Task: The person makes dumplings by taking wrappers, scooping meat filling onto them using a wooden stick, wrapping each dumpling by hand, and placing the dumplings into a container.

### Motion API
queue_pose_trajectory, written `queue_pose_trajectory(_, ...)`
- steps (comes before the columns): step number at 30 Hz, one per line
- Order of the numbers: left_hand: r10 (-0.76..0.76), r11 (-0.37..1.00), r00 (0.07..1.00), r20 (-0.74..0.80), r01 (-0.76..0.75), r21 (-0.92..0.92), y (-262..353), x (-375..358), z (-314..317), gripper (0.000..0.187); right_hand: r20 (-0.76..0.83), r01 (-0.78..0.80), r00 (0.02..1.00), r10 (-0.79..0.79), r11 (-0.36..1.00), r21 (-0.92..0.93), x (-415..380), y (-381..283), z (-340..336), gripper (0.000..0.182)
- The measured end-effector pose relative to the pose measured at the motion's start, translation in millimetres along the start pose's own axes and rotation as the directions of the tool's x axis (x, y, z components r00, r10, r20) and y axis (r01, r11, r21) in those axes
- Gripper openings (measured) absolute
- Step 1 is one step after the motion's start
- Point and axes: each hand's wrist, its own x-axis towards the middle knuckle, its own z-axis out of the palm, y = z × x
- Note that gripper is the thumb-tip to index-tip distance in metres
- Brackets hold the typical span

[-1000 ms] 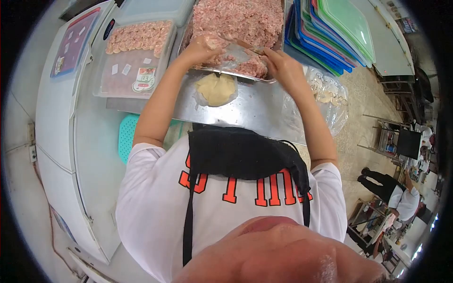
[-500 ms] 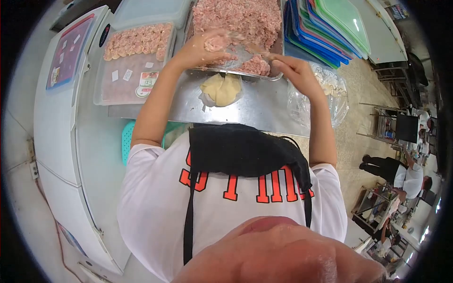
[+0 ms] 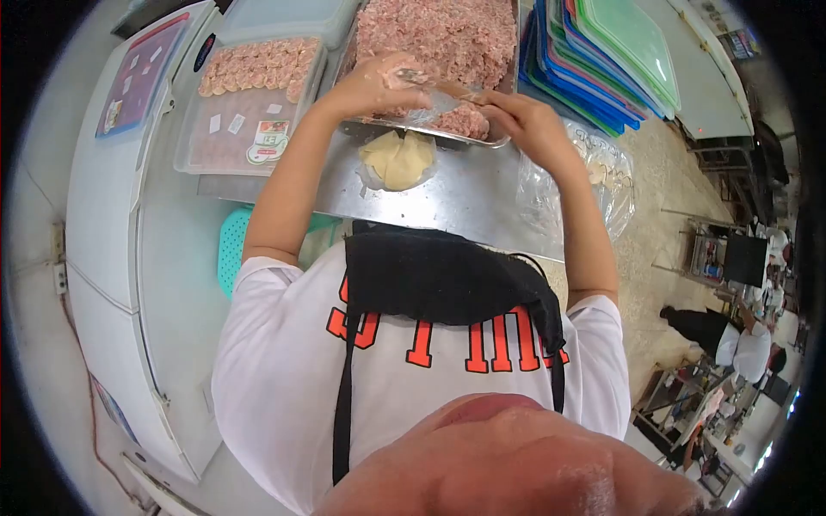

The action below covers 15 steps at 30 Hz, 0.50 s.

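Observation:
Over the near edge of a metal tray (image 3: 456, 137), my left hand (image 3: 370, 88) is cupped around a small wrapper with minced meat (image 3: 404, 77). My right hand (image 3: 533, 127) pinches a thin spreading tool (image 3: 458, 89) whose far end points at the left hand. Its tip is partly hidden and blurred. A large mass of pink minced meat (image 3: 439, 39) fills the back of the tray, and a smaller mound (image 3: 465, 121) lies near the right hand. Just in front of the tray sits a stack of pale yellow dough wrappers (image 3: 397, 161).
To the left, a lidded plastic container (image 3: 228, 142) bears rows of filled dumplings (image 3: 258, 67). Coloured plastic lids (image 3: 602, 60) are piled at the right, above a clear plastic bag (image 3: 594, 185). A teal basket (image 3: 232, 245) is below the steel table (image 3: 465, 198). Other people (image 3: 748, 348) work far right.
My right hand has moved slightly left with the tool. The meat in my left hand now looks flatter, and the fingers have curled more around the wrapper. The camera view has shifted slightly.

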Motion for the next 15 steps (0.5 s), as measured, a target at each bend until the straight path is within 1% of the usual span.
queue_pose_trajectory(1,-0.072,0.995,0.997,-0.025,0.07,-0.071,1.4,-7.3,2.7,0.06,0.002,0.015,1.0,-0.015,1.0,0.002,-1.3,0.0,-7.1,0.027)
queue_pose_trajectory(2,-0.144,0.98,0.989,-0.041,0.136,-0.145,4.0,-13.7,5.2,0.059,-0.048,0.0,0.999,0.004,0.997,0.073,-3.6,0.6,-11.8,0.028)
queue_pose_trajectory(3,-0.15,0.98,0.988,-0.047,0.142,-0.142,17.1,-16.1,2.5,0.059,-0.094,-0.018,0.995,0.032,0.989,0.146,-7.0,0.1,-14.8,0.028)
queue_pose_trajectory(4,-0.015,0.988,0.999,-0.039,0.009,-0.157,36.5,-15.2,-3.8,0.055,-0.079,0.047,0.996,-0.034,0.983,0.178,-7.9,-4.9,-13.9,0.03)
queue_pose_trajectory(5,0.119,0.977,0.992,-0.033,-0.123,-0.173,46.4,-15.2,-6.4,0.051,-0.072,0.052,0.997,-0.039,0.982,0.182,-5.3,-6.7,-7.8,0.03)
queue_pose_trajectory(6,0.108,0.979,0.993,-0.038,-0.113,-0.172,40.1,-14.0,-3.9,0.051,0.012,0.038,0.999,-0.04,0.985,0.167,-3.4,-7.3,2.5,0.03)
queue_pose_trajectory(7,0.113,0.984,0.993,-0.039,-0.117,-0.133,27.3,-10.5,-1.4,0.047,0.096,0.028,0.994,-0.043,0.988,0.151,-2.5,-4.4,13.4,0.03)
queue_pose_trajectory(8,0.116,0.989,0.992,-0.041,-0.119,-0.093,15.6,-9.9,0.1,0.044,0.063,0.041,0.996,-0.06,0.963,0.264,-0.4,8.1,30.6,0.031)
queue_pose_trajectory(9,0.101,0.99,0.994,-0.052,-0.105,-0.089,7.5,-14.0,0.5,0.044,0.074,0.052,0.994,-0.075,0.961,0.272,0.2,20.8,48.3,0.031)
queue_pose_trajectory(11,-0.094,0.982,0.978,-0.187,0.06,-0.18,-7.6,-24.3,-5.6,0.046,0.005,-0.024,1.0,0.024,0.885,0.465,1.2,43.7,76.7,0.032)
queue_pose_trajectory(12,-0.091,0.994,0.977,-0.193,0.076,-0.081,-15.8,-33.0,-17.8,0.049,0.015,-0.015,1.0,0.009,0.883,0.469,0.5,50.2,86.1,0.032)
queue_pose_trajectory(13,-0.103,0.993,0.974,-0.203,0.089,-0.079,-23.9,-45.6,-28.2,0.049,0.095,-0.151,0.988,0.118,0.822,0.549,-0.6,54.0,93.1,0.032)
queue_pose_trajectory(14,-0.147,0.989,0.938,-0.315,0.137,-0.055,-32.4,-59.2,-37.6,0.049,0.184,-0.287,0.958,0.22,0.74,0.608,-1.3,58.2,97.2,0.031)
queue_pose_trajectory(15,-0.181,0.982,0.887,-0.424,0.184,-0.036,-41.5,-72.0,-47.1,0.05,0.191,-0.284,0.959,0.211,0.741,0.608,-1.7,59.3,95.4,0.031)
